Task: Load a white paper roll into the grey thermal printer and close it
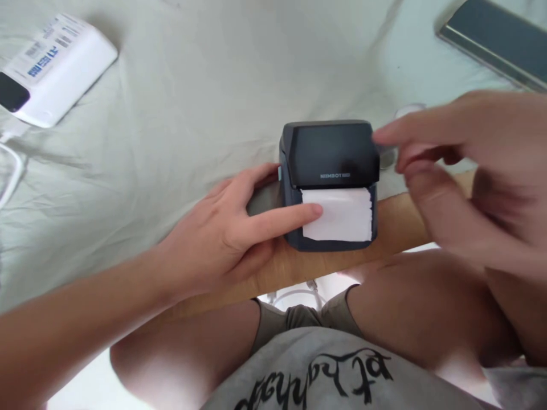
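A black label printer (334,151) marked NIIMBOT stands near the front edge of the table. White label paper (348,219) with a ragged right edge lies over its front, below the dark lid. My left hand (239,219) grips the printer from its left side, the thumb pressing on the paper and the other fingers partly hidden along the side. At the right, my right hand (461,171) is slightly blurred. Its index finger stretches to the printer's upper right edge, and the thumb is apart from it. Nothing shows between these fingers; whether the fingertip touches the lid I cannot tell.
A pale green cloth (192,102) covers the table, with a bare wooden edge (299,265) in front. A white device (72,74) with a label and a cable (17,176) is at the upper left. A dark flat case (498,40) lies at the upper right.
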`<action>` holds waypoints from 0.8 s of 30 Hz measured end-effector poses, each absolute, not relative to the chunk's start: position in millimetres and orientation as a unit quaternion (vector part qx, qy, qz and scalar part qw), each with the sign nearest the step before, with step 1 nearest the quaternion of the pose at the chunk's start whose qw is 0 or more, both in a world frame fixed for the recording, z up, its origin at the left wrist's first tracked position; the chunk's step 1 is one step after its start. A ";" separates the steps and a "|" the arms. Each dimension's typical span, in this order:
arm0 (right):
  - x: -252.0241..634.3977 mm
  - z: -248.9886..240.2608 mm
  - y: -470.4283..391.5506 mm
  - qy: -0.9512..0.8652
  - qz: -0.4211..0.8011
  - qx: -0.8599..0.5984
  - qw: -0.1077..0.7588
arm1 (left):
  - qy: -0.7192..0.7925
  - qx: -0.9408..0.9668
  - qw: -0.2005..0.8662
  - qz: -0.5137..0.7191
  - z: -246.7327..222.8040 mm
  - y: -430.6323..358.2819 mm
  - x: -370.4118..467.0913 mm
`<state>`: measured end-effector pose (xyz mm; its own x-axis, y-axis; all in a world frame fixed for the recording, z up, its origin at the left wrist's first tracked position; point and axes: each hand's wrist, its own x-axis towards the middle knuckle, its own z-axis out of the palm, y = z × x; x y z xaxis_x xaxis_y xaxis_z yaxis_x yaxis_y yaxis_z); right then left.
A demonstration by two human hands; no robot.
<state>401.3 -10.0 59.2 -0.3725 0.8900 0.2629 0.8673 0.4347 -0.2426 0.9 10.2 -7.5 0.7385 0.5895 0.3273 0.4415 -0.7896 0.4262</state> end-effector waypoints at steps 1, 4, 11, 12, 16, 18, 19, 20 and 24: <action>396.6 58.4 -13.2 -0.828 0.027 -0.531 0.178 | 0.283 0.916 0.162 0.233 -6.4 11.2 1.6; 380.0 56.1 -18.4 -0.834 0.003 -0.527 0.166 | 0.274 0.921 0.157 0.227 -0.3 15.3 2.5; 363.6 64.1 -17.7 -0.884 -0.060 -0.451 0.103 | 0.277 0.923 0.160 0.214 4.9 16.4 3.0; 362.9 63.0 -16.2 -0.893 -0.075 -0.431 0.104 | 0.282 0.920 0.160 0.219 3.0 15.2 3.5; 360.5 48.7 -10.2 -0.903 -0.116 -0.379 0.168 | 0.319 0.906 0.163 0.224 -6.3 11.8 3.7; 360.9 40.4 -9.4 -0.894 -0.094 -0.401 0.180 | 0.333 0.903 0.161 0.220 -9.3 11.2 2.4; 361.9 37.1 -9.6 -0.886 -0.071 -0.421 0.183 | 0.337 0.902 0.160 0.216 -10.0 11.1 1.7; 363.7 34.4 -10.2 -0.878 -0.047 -0.439 0.183 | 0.343 0.902 0.160 0.210 -10.1 10.9 1.1; 374.1 26.4 -11.9 -0.875 0.032 -0.458 0.152 | 0.343 0.907 0.156 0.190 -8.0 10.1 0.2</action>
<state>374.1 -11.9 26.4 -0.5335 0.8119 0.2371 0.7923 0.5778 -0.1960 0.2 10.1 -8.0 0.6928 0.6808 0.2379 0.5617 -0.7163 0.4140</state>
